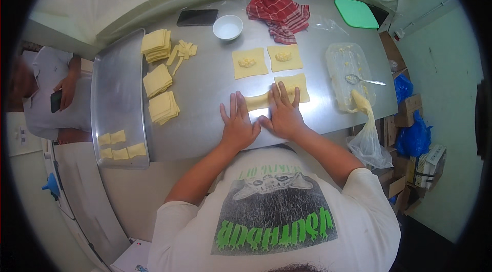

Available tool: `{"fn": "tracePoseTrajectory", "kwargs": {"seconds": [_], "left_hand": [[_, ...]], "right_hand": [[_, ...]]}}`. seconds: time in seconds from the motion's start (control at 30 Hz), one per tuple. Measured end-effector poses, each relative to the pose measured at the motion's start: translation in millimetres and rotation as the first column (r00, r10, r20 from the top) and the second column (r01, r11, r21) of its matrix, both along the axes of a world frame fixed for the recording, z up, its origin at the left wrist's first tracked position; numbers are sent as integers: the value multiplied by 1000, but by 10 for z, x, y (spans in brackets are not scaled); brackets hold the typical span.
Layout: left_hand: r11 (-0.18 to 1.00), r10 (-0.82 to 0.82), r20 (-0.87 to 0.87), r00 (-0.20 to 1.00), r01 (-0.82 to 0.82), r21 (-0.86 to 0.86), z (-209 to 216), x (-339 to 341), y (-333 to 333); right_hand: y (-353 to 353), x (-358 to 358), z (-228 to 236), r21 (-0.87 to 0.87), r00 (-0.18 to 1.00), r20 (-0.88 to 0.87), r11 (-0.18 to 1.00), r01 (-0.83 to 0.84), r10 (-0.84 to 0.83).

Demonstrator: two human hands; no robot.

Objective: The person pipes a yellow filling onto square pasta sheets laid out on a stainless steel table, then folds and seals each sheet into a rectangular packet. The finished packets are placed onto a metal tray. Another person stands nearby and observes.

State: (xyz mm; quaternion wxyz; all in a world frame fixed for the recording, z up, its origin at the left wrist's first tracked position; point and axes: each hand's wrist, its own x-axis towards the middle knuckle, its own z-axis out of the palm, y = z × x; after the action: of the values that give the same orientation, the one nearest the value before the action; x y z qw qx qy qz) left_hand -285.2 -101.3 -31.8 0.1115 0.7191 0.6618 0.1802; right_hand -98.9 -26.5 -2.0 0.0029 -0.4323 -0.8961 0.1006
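A folded piece of pale yellow dough [258,102] lies on the metal table between my two hands. My left hand [238,127] rests at its left end, fingers stretched out and spread. Over its right end lies my right hand [285,118], also spread, its thumb close to the left thumb. Behind the right hand's fingers is a dough square [299,81] with filling, partly covered. Farther back are two flat dough squares, one on the left [241,73] and one on the right [292,64], each with a mound of pale filling at its middle.
Dough-sheet stacks [158,81] and cut strips [179,55] lie at left, beside a metal tray [118,118] with several folded pieces. Behind are a white bowl [227,27] and red cloth [274,13]. At right, a plastic container [341,59] holds a spoon [359,80] and filled bag [368,118].
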Motion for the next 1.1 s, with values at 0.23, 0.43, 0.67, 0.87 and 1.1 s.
{"fn": "tracePoseTrajectory", "kwargs": {"seconds": [0.23,0.43,0.67,0.87,1.1], "left_hand": [[990,-50,-17,999,48,-132,175,5,27],[993,-34,24,999,36,-111,52,49,-80],[926,-284,193,939,216,309,-196,-49,-223],[962,-225,108,968,204,180,-129,80,-218],[958,-194,40,980,181,225,-97,143,-213]], "right_hand": [[-24,7,-67,6,1000,-8,1000,23,-23],[-117,-10,-124,26,997,-47,998,56,-55],[-347,24,-9,273,938,-328,962,-18,110],[-379,-30,-179,288,939,-303,955,-72,163],[-336,-45,-280,281,945,-272,954,-101,180]]}}
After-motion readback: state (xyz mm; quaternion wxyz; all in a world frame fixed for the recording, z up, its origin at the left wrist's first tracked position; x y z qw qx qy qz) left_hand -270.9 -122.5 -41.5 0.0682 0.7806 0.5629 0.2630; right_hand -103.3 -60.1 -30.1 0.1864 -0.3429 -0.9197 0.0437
